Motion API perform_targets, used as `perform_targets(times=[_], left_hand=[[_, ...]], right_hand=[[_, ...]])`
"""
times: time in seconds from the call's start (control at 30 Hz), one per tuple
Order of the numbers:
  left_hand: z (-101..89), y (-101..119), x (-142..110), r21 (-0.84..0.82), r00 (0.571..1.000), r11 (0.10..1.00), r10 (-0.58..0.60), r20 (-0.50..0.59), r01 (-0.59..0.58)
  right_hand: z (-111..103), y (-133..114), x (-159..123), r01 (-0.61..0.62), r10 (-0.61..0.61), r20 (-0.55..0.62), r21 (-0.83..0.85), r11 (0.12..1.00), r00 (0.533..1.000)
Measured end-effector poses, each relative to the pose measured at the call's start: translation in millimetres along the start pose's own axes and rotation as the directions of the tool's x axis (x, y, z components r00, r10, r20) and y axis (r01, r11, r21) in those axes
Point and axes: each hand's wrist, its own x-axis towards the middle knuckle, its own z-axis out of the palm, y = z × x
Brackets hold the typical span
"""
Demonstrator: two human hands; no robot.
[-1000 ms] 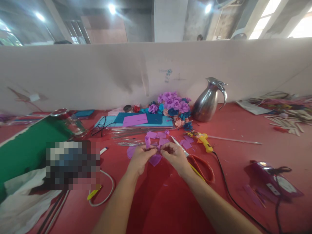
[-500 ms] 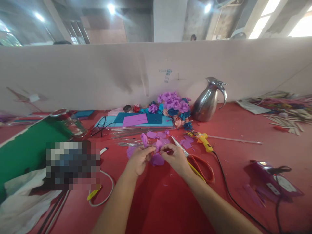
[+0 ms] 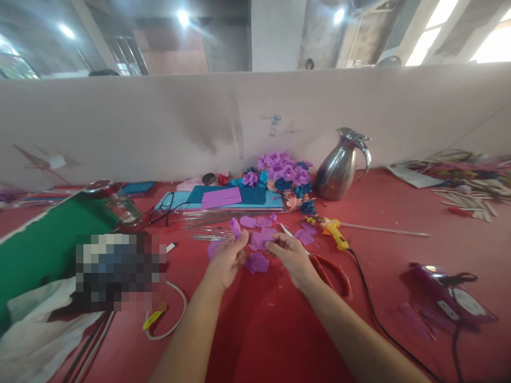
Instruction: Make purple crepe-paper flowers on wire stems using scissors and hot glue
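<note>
My left hand (image 3: 230, 256) is closed around the base of a purple paper flower bud (image 3: 235, 227), which stands up past the thumb. Whatever stem it has is hidden in the fingers. My right hand (image 3: 290, 256) pinches a purple paper petal (image 3: 261, 239) at its right edge, a small gap away from the left hand. Another cut petal (image 3: 256, 263) lies on the red table between and below the hands. More petals (image 3: 248, 222) are scattered just behind. Scissors with red handles (image 3: 335, 274) lie partly under my right hand and wrist.
A yellow glue gun (image 3: 337, 234) with a cord lies right of the scissors. Behind are finished paper flowers (image 3: 279, 167), a steel jug (image 3: 339, 167), paper sheets (image 3: 221, 197) and thin wires (image 3: 211, 234). A glass jar (image 3: 123, 207) stands left; a purple device (image 3: 451, 298) lies right.
My hands have moved apart, the right one shifting slightly right. More of the petal at its fingertips now shows, spread flat. The bud stays in my left hand.
</note>
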Motion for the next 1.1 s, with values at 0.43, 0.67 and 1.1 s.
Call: perform_targets(times=[0.43,0.67,1.1], left_hand=[[2.4,-1,0,-0.001,0.988,0.997,0.072,-0.136,-0.073],[15.5,-4,-7,0.01,0.997,0.999,0.043,-0.069,-0.042],[7.0,-9,0,0.005,0.983,0.999,0.046,-0.175,-0.046]], right_hand=[[-1,0,-1,0.125,-0.127,-0.102,-0.017,0.992,0.987],[4,6,-1,0.135,-0.138,-0.051,-0.065,0.989,0.989],[-106,-10,-67,0.049,-0.128,0.018,-0.968,0.244,0.992]])
